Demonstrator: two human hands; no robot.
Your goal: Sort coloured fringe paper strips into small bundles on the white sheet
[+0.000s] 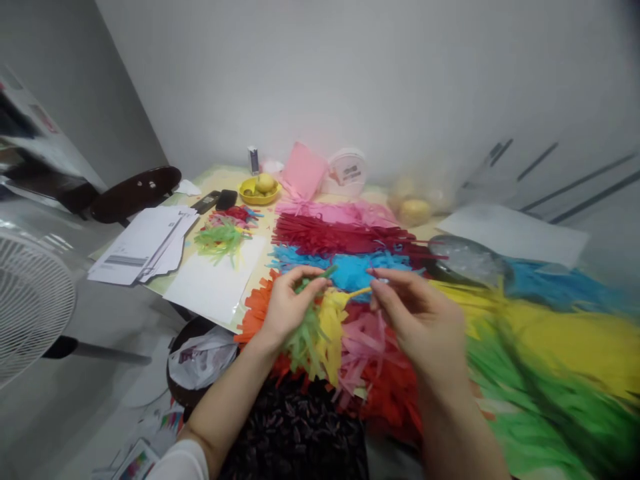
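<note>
From here my left hand [296, 297] pinches a green tassel [306, 335] and my right hand [423, 317] a yellow tassel [330, 333], probably so both hang below.

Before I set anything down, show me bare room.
The white sheet looks bare nearest you, between the paper stack and orange strips; a light-green bundle sits at its far end. Crowded: orange strips across to yellow strips.
</note>
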